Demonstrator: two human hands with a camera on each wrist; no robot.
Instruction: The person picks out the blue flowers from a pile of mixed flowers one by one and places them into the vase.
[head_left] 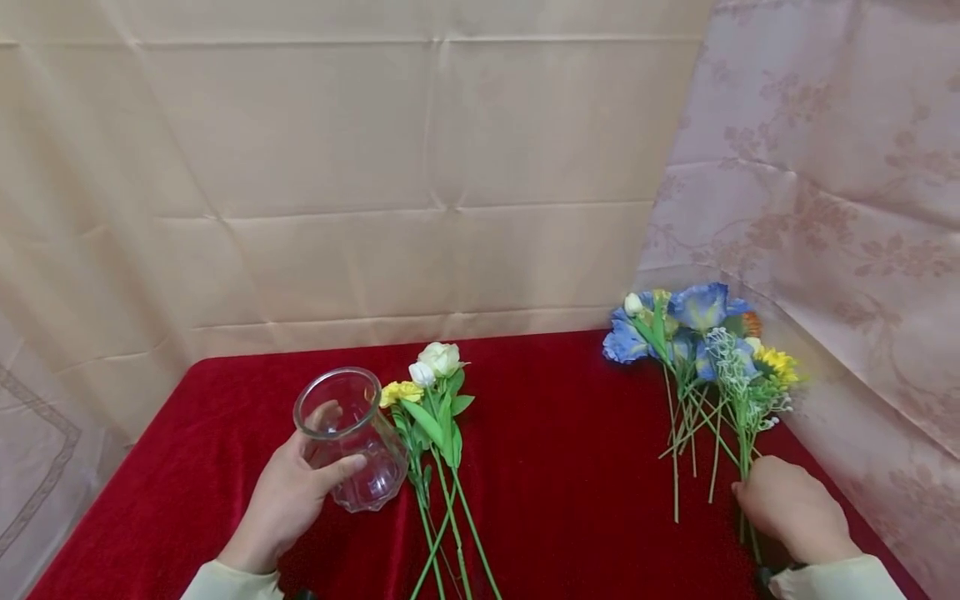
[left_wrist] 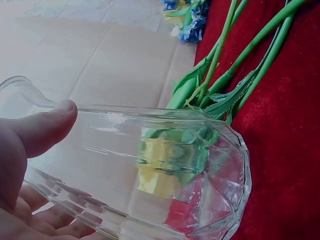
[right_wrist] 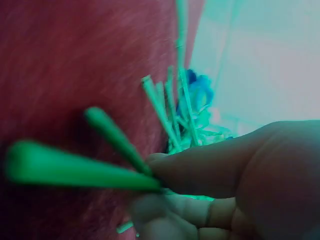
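Observation:
A clear glass vase (head_left: 378,479) with a wide rim and faceted base is gripped by my left hand (head_left: 288,492), the thumb on its near side and fingers round the far side. It is tilted and held by its upper part. At the right, my right hand (head_left: 795,508) pinches two green flower stems (right_wrist: 75,167) between thumb and fingers, their cut ends sticking out. These lead up towards a sprig of tiny white blossoms (head_left: 727,367) and a yellow flower (head_left: 777,364); which heads belong to them I cannot tell exactly.
Right of the vase lie a cream rose (head_left: 441,358), a white tulip-like bud (head_left: 422,374) and a yellow flower (head_left: 401,392). Blue flowers (head_left: 701,307) are heaped at the back right. Red cloth (head_left: 570,467) covers the table; curtains (head_left: 337,167) hang behind.

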